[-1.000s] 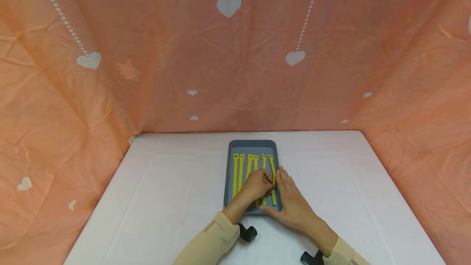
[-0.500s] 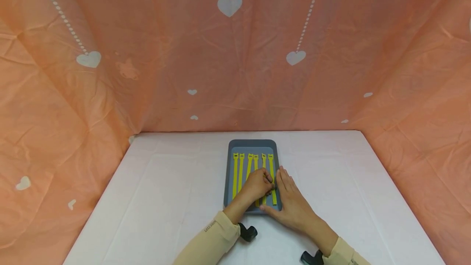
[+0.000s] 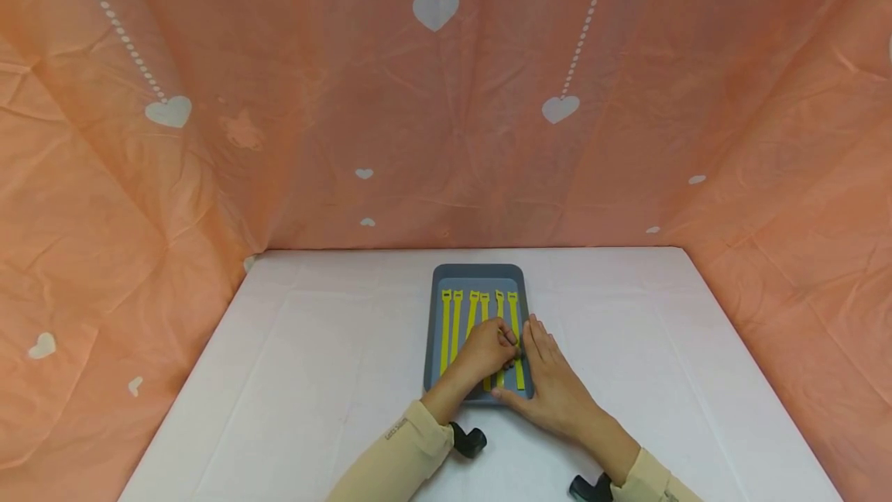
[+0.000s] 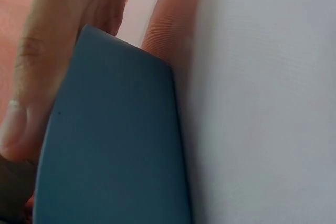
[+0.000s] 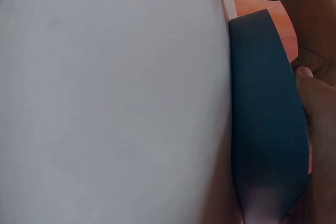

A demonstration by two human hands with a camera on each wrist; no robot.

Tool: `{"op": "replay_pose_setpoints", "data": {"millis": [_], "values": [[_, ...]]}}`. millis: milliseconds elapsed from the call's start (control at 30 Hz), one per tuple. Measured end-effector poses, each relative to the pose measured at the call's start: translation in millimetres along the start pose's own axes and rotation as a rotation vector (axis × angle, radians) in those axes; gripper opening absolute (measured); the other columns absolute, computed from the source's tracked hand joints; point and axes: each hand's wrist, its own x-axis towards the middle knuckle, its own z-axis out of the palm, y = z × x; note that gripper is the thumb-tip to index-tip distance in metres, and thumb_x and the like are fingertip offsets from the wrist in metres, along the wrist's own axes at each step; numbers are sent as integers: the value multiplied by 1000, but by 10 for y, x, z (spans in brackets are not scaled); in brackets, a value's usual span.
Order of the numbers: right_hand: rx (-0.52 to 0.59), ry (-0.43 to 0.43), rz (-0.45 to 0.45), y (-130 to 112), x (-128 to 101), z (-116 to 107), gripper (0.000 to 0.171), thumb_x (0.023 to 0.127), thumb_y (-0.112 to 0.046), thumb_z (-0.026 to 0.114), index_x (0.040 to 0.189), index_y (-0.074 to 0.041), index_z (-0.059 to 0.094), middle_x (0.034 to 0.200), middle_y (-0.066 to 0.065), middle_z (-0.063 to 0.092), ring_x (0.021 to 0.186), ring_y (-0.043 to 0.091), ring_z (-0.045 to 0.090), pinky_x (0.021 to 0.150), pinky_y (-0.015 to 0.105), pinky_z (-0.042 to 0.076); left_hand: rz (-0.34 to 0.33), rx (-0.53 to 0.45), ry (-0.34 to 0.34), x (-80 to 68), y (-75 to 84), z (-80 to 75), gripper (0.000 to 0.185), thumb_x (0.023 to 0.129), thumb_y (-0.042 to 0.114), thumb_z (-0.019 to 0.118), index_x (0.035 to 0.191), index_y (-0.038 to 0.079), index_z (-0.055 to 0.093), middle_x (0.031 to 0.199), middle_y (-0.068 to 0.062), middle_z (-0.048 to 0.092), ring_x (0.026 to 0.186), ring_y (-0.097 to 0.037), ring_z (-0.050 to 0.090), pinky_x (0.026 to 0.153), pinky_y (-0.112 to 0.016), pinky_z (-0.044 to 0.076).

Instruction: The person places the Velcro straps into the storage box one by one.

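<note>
A grey rectangular tray (image 3: 477,273) holds several yellow cable ties (image 3: 446,331) laid lengthwise, their slotted heads toward the far end. Bent over the tray is my left hand (image 3: 484,348), its fingers curled at the middle of the rightmost cable tie (image 3: 514,320), which they appear to pinch. It hides parts of the middle ties. My right hand (image 3: 560,390) rests along the tray's right side with fingers straight, its thumb at the near rim. In the right wrist view that thumb (image 5: 317,95) lies by the tray wall (image 5: 265,108). The left wrist view shows the tray's outer wall (image 4: 115,129) up close.
The tray stands on a white-covered table (image 3: 334,331). An orange curtain with pale hearts (image 3: 307,138) hangs behind and on both sides. Black wrist camera mounts (image 3: 470,442) sit beneath the sleeves, close to the tabletop.
The rightmost cable tie, which was slightly bent with its head leaning left, now lies straighter. Both hands and the tray have hardly moved.
</note>
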Motion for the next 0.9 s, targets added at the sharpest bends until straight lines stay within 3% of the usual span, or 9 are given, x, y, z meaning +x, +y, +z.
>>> {"op": "replay_pose_setpoints", "data": {"millis": [333, 467, 567, 700, 900], "values": [[10, -7, 4, 7, 34, -87, 117, 96, -70, 68, 166, 10, 20, 176, 27, 13, 163, 43, 17, 128, 59, 25, -21, -26, -9, -46, 32, -155, 13, 97, 7, 79, 102, 3, 69, 81, -3, 74, 68, -13, 69, 59, -23, 52], [3, 3, 14, 40, 71, -166, 115, 97, -67, 68, 167, 9, 17, 176, 27, 14, 163, 43, 16, 129, 59, 21, -9, -54, 1, -100, 36, -286, 13, 98, 9, 79, 105, 3, 69, 86, -5, 75, 76, -22, 74, 59, -25, 52], [-14, 7, 33, 74, 89, -254, 112, 99, -65, 66, 169, 5, 15, 177, 25, 13, 163, 46, 13, 130, 60, 17, 7, -68, 6, -148, -1, -424, 14, 101, 12, 77, 107, 3, 68, 92, -6, 75, 81, -28, 75, 61, -27, 54], [-25, 34, 58, 146, 93, -404, 107, 100, -63, 66, 171, -1, 14, 177, 23, 14, 162, 49, 13, 131, 61, 14, 41, -42, 31, -210, -97, -662, 17, 105, 20, 72, 113, 4, 70, 101, -7, 75, 88, -27, 75, 69, -30, 59], [-52, 98, 55, 359, 60, -582, 103, 100, -58, 69, 171, -4, 17, 176, 25, 18, 162, 49, 14, 132, 60, 11, 34, 24, 144, -353, -341, -1088, 18, 106, 25, 71, 116, 10, 73, 105, -4, 76, 96, -21, 72, 78, -34, 60]]}}
